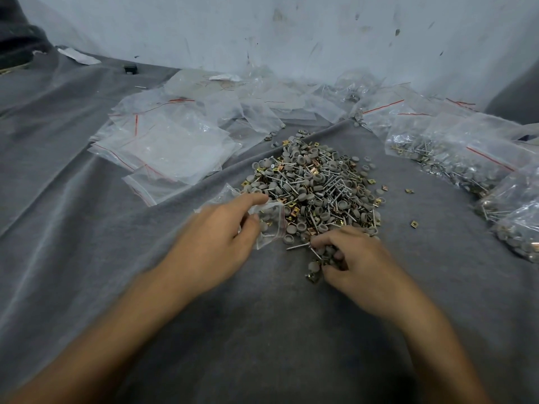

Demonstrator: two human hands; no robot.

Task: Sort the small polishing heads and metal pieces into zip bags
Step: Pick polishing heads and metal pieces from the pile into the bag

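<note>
Head view: left hand (217, 228) pinching a small zip bag (269, 221) with a few pieces inside, at the near-left edge of the pile (318, 185) on grey cloth (116, 258), right hand (354, 258) clutching heads and pins (318, 263) at the pile's near edge, empty bags (163, 147) far left, filled bags (466, 158) right.

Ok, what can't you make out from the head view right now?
- Head view: the zip bag contents, covered by the left hand and crinkled plastic.
- Head view: the pieces under the right hand, hidden by curled fingers and blur.
- Head view: the filled bags at right, cut off by the frame edge.
- Head view: the dark object by the wall, too small to identify.
</note>
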